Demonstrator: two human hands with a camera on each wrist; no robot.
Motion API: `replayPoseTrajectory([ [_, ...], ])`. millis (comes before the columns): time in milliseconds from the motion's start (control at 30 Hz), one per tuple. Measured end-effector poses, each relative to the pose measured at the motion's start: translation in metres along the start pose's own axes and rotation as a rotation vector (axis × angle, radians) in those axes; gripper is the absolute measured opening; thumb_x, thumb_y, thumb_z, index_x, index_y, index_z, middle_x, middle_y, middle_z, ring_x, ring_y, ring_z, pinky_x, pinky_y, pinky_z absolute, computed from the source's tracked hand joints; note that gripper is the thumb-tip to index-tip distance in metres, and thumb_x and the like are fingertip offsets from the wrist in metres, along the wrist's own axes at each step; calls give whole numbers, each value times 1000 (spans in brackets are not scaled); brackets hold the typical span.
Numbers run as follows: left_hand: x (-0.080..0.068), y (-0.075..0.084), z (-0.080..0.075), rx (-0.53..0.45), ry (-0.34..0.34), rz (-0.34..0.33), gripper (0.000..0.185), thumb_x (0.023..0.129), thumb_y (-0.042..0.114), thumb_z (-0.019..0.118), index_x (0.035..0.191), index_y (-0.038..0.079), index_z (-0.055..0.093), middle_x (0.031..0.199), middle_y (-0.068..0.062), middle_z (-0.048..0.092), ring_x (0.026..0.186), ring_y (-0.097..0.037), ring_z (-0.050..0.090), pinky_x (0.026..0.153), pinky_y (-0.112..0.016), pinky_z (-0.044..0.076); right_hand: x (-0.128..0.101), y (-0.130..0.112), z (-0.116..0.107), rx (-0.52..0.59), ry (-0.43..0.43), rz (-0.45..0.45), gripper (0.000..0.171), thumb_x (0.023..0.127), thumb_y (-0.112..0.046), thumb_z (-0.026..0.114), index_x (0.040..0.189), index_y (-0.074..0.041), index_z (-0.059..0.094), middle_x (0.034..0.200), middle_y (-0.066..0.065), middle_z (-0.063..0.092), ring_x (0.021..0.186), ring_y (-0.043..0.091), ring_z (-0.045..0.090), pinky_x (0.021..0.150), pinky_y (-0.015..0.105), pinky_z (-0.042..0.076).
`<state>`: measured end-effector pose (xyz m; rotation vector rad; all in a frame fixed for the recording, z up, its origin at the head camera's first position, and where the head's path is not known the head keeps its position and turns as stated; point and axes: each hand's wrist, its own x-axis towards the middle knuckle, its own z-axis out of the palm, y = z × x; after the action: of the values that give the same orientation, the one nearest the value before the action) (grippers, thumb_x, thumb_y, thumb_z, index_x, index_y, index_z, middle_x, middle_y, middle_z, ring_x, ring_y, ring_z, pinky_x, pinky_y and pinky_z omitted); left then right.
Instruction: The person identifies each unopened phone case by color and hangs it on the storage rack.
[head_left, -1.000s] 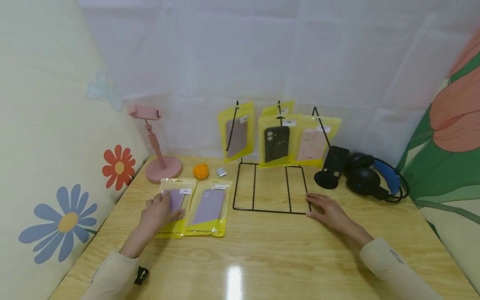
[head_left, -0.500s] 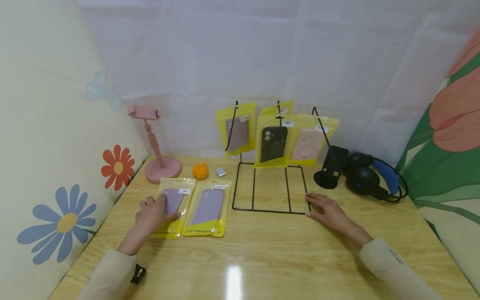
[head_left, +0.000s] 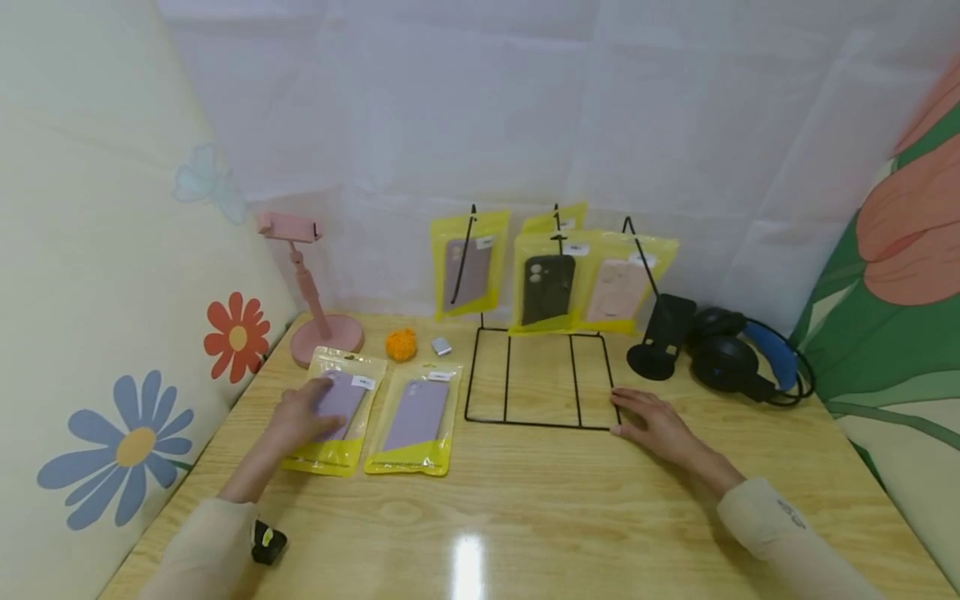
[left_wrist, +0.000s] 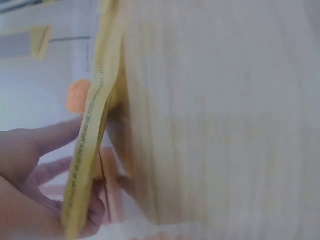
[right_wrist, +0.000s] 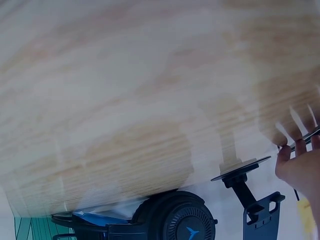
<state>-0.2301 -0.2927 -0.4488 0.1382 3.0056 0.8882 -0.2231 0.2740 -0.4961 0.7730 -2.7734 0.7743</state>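
My left hand (head_left: 298, 414) grips a clear-and-yellow pouch (head_left: 352, 404) holding a purple phone case, thumb on one side and fingers on the other. In the left wrist view the pouch (left_wrist: 90, 135) shows edge-on, tilted off the table. Beside it a second pouch (head_left: 417, 417) with a purple phone case lies flat. My right hand (head_left: 660, 429) holds the right bar of a black wire display rack (head_left: 540, 423); in the right wrist view its fingertips (right_wrist: 300, 147) lie on the bar. Several pouches with phone cases, such as a black one (head_left: 547, 287), hang on the rack's hooks.
A pink phone stand (head_left: 326, 337) stands at the back left, near an orange yarn-like ball (head_left: 401, 344) and a small silver block (head_left: 441, 346). Right of the rack are a black phone stand (head_left: 663, 337) and black-and-blue headphones (head_left: 727, 358).
The left hand has drawn the left pouch a little leftward and tilted it, widening the gap to the second pouch. The hanging pouches have swung slightly. The right hand stays put.
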Motion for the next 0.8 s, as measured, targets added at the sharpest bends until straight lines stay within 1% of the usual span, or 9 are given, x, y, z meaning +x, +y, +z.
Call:
replayPoseTrajectory([
  [100,3,-8,-8,-154,-39,-53,51,93,7,57,140,-7,42,140,-40,33,122,-53,36,98,-65,34,-1,1,1,-5,10,-11,56,86,-27,72,132,0,57,140,19,50,127,40,45,100,64,32],
  [167,5,-11,-16,-262,-52,-107,46,98,8,48,143,-2,41,147,-37,26,125,-49,34,101,-62,33,-1,1,1,-9,14,-18,56,86,-28,72,132,0,57,139,19,51,126,41,45,100,64,32],
  [267,6,-10,-29,-392,-16,-146,46,101,15,45,146,5,40,152,-33,20,125,-44,30,101,-58,34,-1,1,0,-9,12,-16,56,87,-28,72,132,0,57,139,19,50,127,40,45,100,63,32],
  [400,6,2,-46,-421,95,-86,48,100,22,52,145,9,42,151,-26,27,120,-38,32,92,-35,42,0,2,-2,-8,0,0,56,87,-29,71,133,-1,56,141,18,49,128,39,44,102,63,31],
  [500,2,14,-54,-414,162,-19,47,98,25,56,143,15,47,137,-21,40,109,-30,35,74,-18,38,1,3,-2,-10,1,2,56,87,-28,72,133,-1,56,141,17,49,129,38,44,102,62,31],
  [567,-1,22,-56,-422,182,35,46,97,26,59,142,19,50,131,-14,44,105,-24,36,70,-12,38,1,4,-1,-17,4,-3,56,87,-28,72,133,-1,56,141,17,50,128,38,44,102,62,32],
  [633,-6,30,-58,-440,184,90,45,96,26,61,140,21,53,117,-8,47,99,-19,39,67,-12,38,1,4,-1,-10,6,-9,56,86,-28,72,133,-1,57,141,17,50,128,39,44,101,62,32],
  [733,-13,42,-59,-473,156,184,45,94,21,64,138,18,55,125,4,50,103,-8,45,73,-8,44,1,4,0,-11,9,-20,56,87,-28,72,133,-1,57,140,17,51,128,39,45,101,63,32],
  [800,-18,51,-60,-495,136,248,44,93,15,65,136,14,57,118,6,54,96,-7,50,71,-11,47,2,4,0,-15,19,-31,56,86,-29,72,132,0,57,139,17,51,127,39,46,100,63,33],
])
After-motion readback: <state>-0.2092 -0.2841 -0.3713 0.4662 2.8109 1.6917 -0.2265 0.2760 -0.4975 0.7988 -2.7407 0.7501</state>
